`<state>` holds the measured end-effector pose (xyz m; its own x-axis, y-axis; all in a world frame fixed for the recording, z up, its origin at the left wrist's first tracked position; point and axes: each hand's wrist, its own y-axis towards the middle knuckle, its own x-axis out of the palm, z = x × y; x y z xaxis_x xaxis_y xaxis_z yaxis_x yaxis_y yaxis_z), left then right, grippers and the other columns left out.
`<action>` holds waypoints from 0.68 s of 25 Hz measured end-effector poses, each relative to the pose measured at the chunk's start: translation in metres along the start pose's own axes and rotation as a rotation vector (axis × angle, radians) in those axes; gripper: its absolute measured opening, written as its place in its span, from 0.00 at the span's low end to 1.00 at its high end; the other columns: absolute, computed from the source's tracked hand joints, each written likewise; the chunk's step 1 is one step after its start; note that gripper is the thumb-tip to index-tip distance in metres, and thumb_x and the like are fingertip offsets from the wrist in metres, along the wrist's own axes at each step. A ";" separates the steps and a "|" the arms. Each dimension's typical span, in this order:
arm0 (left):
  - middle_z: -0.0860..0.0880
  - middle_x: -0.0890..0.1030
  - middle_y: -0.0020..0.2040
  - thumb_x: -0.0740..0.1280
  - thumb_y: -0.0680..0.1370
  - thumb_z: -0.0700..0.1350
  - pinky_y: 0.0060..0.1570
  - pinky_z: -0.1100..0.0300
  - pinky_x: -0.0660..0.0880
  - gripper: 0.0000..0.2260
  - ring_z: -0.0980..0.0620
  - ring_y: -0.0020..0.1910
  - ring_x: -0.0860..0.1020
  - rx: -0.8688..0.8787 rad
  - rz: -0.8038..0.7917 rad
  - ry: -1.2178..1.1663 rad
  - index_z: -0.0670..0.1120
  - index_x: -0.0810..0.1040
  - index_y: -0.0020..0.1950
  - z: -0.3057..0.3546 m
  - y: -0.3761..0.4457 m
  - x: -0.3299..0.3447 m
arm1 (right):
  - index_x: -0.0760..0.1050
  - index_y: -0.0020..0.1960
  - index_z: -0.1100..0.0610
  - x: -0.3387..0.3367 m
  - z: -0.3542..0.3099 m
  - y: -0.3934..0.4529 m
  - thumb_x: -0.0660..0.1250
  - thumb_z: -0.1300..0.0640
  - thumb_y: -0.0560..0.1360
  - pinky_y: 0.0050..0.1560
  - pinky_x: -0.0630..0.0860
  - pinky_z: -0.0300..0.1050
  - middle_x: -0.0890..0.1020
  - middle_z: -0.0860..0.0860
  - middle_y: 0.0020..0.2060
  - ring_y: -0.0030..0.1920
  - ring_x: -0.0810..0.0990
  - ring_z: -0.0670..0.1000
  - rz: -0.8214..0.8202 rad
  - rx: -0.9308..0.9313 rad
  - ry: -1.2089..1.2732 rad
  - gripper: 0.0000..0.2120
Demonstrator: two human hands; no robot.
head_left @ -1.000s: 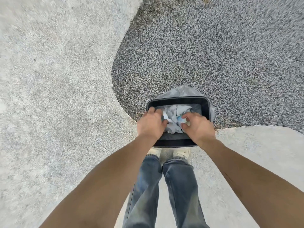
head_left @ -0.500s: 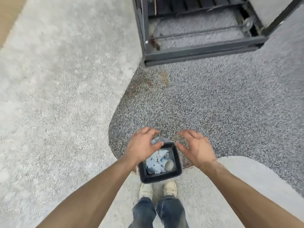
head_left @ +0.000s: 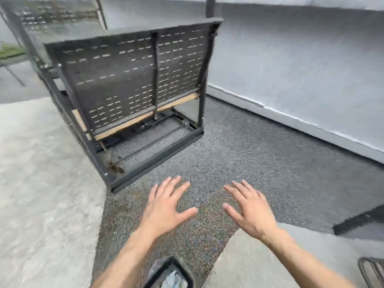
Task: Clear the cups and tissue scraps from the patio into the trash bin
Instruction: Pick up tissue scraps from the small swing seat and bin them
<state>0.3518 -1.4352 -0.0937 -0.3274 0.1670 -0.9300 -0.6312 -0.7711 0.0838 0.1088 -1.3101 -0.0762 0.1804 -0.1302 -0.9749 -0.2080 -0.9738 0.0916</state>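
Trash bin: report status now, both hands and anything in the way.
Left hand open, right hand open, both empty. Trash bin at bottom edge, tissue scraps inside. Metal frame ahead on the left; no cups visible on the ground.

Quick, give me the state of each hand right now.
Left hand: open, fingers spread, holding nothing.
Right hand: open, fingers spread, holding nothing.

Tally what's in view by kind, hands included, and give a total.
Hands: 2, left hand and right hand, both empty
Trash bins: 1, trash bin with tissue scraps inside
Metal benches: 1, black metal bench
Total: 4
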 end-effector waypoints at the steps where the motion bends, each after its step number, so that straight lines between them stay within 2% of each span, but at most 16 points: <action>1: 0.61 0.45 0.78 0.47 0.68 0.79 0.73 0.50 0.36 0.38 0.60 0.76 0.40 0.073 0.008 0.017 0.68 0.47 0.75 0.023 0.013 -0.007 | 0.57 0.73 0.38 -0.020 0.015 -0.012 0.42 0.28 0.72 0.72 0.55 0.51 0.60 0.44 0.75 0.76 0.51 0.49 0.037 0.042 -0.024 0.32; 8: 0.58 0.50 0.79 0.51 0.69 0.76 0.75 0.50 0.40 0.36 0.57 0.77 0.44 0.448 0.044 -0.007 0.65 0.52 0.76 0.201 0.077 -0.003 | 0.58 0.73 0.40 -0.101 0.128 -0.108 0.45 0.30 0.74 0.72 0.57 0.51 0.62 0.44 0.74 0.76 0.54 0.50 0.229 0.361 -0.082 0.31; 14: 0.59 0.50 0.78 0.52 0.69 0.75 0.75 0.50 0.41 0.36 0.58 0.77 0.44 0.700 -0.034 -0.100 0.65 0.53 0.75 0.382 0.092 0.057 | 0.58 0.73 0.40 -0.146 0.247 -0.223 0.46 0.30 0.74 0.70 0.59 0.50 0.63 0.43 0.74 0.75 0.55 0.50 0.279 0.592 -0.139 0.30; 17: 0.59 0.55 0.78 0.53 0.70 0.75 0.75 0.52 0.43 0.35 0.58 0.77 0.49 0.813 -0.093 -0.151 0.65 0.55 0.75 0.478 0.089 0.096 | 0.62 0.72 0.41 -0.170 0.305 -0.294 0.47 0.31 0.75 0.68 0.62 0.48 0.66 0.42 0.72 0.74 0.59 0.49 0.326 0.725 -0.162 0.29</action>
<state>-0.0727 -1.1941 -0.0045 -0.3028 0.3333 -0.8929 -0.9525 -0.0748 0.2951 -0.1541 -0.9443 0.0010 -0.1263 -0.3040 -0.9443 -0.8076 -0.5212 0.2758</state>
